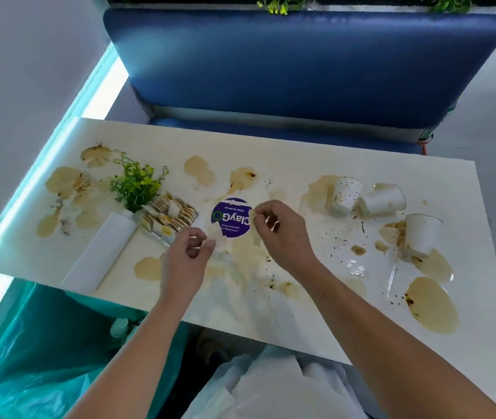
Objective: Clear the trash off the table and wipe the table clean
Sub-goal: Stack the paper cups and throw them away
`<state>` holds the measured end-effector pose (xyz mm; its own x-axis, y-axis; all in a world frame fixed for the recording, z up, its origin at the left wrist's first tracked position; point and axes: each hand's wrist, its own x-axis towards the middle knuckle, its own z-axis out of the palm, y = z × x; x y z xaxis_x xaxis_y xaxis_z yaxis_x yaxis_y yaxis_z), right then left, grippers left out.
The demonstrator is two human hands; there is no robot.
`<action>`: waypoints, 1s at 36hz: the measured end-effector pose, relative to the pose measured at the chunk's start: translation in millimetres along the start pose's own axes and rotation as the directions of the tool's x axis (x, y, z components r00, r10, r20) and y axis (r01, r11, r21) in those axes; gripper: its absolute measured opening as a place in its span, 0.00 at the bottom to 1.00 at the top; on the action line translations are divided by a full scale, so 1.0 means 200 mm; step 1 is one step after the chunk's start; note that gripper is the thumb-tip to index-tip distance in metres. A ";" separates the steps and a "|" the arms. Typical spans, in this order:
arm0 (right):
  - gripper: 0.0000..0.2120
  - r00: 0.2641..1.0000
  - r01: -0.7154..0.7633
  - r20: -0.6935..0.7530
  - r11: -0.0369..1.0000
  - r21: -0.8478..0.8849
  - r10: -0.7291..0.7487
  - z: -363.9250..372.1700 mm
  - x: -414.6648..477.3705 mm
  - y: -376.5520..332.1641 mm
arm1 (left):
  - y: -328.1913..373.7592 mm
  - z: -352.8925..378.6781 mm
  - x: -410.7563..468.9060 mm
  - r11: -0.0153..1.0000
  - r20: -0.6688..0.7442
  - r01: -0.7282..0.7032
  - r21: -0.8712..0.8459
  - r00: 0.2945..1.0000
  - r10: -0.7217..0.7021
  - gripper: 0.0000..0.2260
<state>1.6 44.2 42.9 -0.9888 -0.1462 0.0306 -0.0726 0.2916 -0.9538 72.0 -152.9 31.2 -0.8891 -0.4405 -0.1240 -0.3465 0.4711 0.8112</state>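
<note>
The left hand [190,252] and right hand [280,228] are pinching a thin pale scrap [217,235] at frame centre, over a purple sticker [231,219] on the stained table [301,152]. Tipped paper cups [346,195] are lying at right, a white roll [101,249] at left.

Bright, even light fills the scene and washes the pale surface [301,152] — glare whitens its near middle. At the left a cyan-white light strip [101,86] is blown out. Shadows are faint and soft-edged. Wide-angle distortion bows the surface's edges and the blue bench [301,65] — fine detail is slightly smeared throughout.
</note>
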 end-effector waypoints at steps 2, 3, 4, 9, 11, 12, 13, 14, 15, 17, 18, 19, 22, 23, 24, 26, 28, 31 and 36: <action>0.03 0.999 0.007 0.036 1.000 0.003 -0.007 0.11 -0.01 -0.04 | -0.05 -0.09 0.00 1.000 -0.014 0.008 0.008 1.000 -0.008 0.07; 0.03 0.998 0.017 0.059 1.000 -0.003 -0.016 0.18 -0.02 -0.07 | -0.09 -0.15 0.00 1.000 -0.024 0.022 -0.001 0.999 -0.022 0.07; 0.04 0.996 0.030 0.089 0.999 -0.010 -0.029 0.26 -0.02 -0.10 | -0.13 -0.22 0.00 0.999 -0.029 0.041 -0.006 0.999 -0.041 0.07; 0.04 0.972 0.081 0.223 0.997 -0.002 -0.079 0.65 -0.06 -0.20 | -0.33 -0.52 -0.02 0.988 -0.076 0.148 -0.046 0.986 -0.151 0.06; 0.03 0.962 0.091 0.259 0.996 -0.003 -0.087 0.79 -0.09 -0.22 | -0.41 -0.63 -0.03 0.983 -0.101 0.178 -0.041 0.978 -0.181 0.05; 0.02 0.957 0.093 0.278 0.996 -0.008 -0.087 0.87 -0.10 -0.23 | -0.46 -0.68 -0.03 0.980 -0.117 0.194 -0.039 0.973 -0.198 0.05; 0.02 0.950 0.094 0.298 0.996 -0.006 -0.088 0.95 -0.12 -0.25 | -0.52 -0.74 -0.04 0.976 -0.132 0.213 -0.044 0.967 -0.217 0.05; 0.03 0.941 0.097 0.325 0.995 -0.001 -0.091 1.04 -0.14 -0.27 | -0.58 -0.82 -0.05 0.971 -0.149 0.235 -0.054 0.959 -0.240 0.05; 0.03 0.935 0.098 0.343 0.995 0.003 -0.093 1.11 -0.15 -0.29 | -0.63 -0.87 -0.06 0.967 -0.160 0.248 -0.062 0.954 -0.255 0.05; 0.04 0.915 0.103 0.393 0.995 -0.002 -0.094 1.25 -0.18 -0.31 | -0.74 -0.96 -0.09 0.958 -0.182 0.276 -0.084 0.941 -0.287 0.05; 0.04 0.900 0.102 0.425 0.995 0.001 -0.093 1.33 -0.20 -0.32 | -0.79 -1.02 -0.10 0.951 -0.196 0.293 -0.098 0.931 -0.307 0.05; 0.04 0.887 0.099 0.454 0.995 0.003 -0.090 1.41 -0.23 -0.34 | -0.84 -1.07 -0.12 0.946 -0.209 0.306 -0.110 0.923 -0.323 0.05; 0.05 0.852 0.108 0.516 0.994 -0.006 -0.089 1.61 -0.30 -0.36 | -0.97 -1.20 -0.19 0.932 -0.250 0.339 -0.132 0.898 -0.362 0.05; 0.05 0.837 0.110 0.540 0.994 -0.010 -0.087 1.68 -0.32 -0.36 | -1.02 -1.24 -0.20 0.925 -0.264 0.354 -0.140 0.887 -0.379 0.05; 0.04 0.818 0.116 0.570 0.993 -0.018 -0.085 1.74 -0.34 -0.37 | -1.06 -1.28 -0.22 0.917 -0.279 0.371 -0.146 0.874 -0.398 0.05; 0.03 0.785 0.129 0.616 0.990 -0.049 -0.071 1.84 -0.37 -0.37 | -1.14 -1.34 -0.25 0.905 -0.290 0.401 -0.141 0.857 -0.425 0.04; 0.02 0.752 0.134 0.658 0.987 -0.087 -0.045 1.94 -0.40 -0.37 | -1.22 -1.40 -0.27 0.892 -0.313 0.432 -0.132 0.836 -0.451 0.04; 0.02 0.713 0.200 0.698 0.973 -0.118 -0.061 2.07 -0.46 -0.37 | -1.33 -1.47 -0.29 0.877 -0.349 0.466 -0.115 0.808 -0.475 0.02; 0.02 0.665 0.278 0.744 0.945 -0.171 -0.061 2.24 -0.51 -0.31 | -1.46 -1.53 -0.28 0.848 -0.369 0.514 -0.130 0.769 -0.522 0.03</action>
<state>165.3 -382.3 -35.0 -0.5564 -0.8184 -0.1440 -0.3656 0.3968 -0.8419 315.0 -499.2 -23.0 -0.3920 -0.8669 -0.3080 -0.7117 0.0737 0.6986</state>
